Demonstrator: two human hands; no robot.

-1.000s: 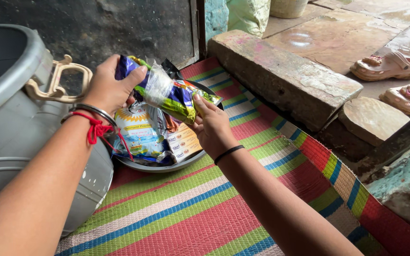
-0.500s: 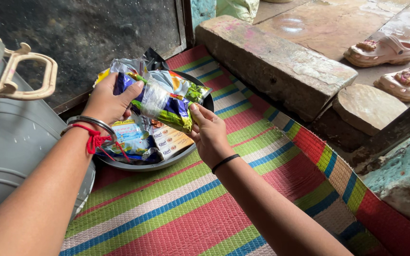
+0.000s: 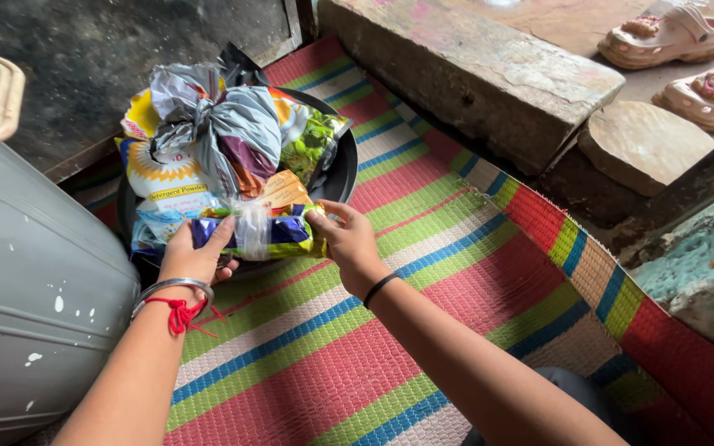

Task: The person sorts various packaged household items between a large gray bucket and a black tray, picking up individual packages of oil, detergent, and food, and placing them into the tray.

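Observation:
Both hands hold one small blue, green and yellow foil packet [image 3: 270, 232] level, just above the near rim of a dark round metal pan [image 3: 339, 173]. My left hand [image 3: 194, 257], with a steel bangle and red thread at the wrist, grips its left end. My right hand [image 3: 345, 243], with a black wrist band, pinches its right end. The pan is piled with packets: a knotted grey plastic bag [image 3: 233, 128], a yellow and white powder pouch [image 3: 163, 177] and a green packet [image 3: 314, 140].
A striped woven mat [image 3: 423, 272] covers the floor under the pan. A large grey drum [image 3: 30, 289] with a beige handle stands at the left. A stone block [image 3: 481, 70] and a round stone [image 3: 642, 149] border the mat; two sandals [image 3: 687, 33] lie beyond.
Both hands have lowered the foil packet from up over the pan down toward its near rim. The view has tilted down, so more of the pile in the pan shows.

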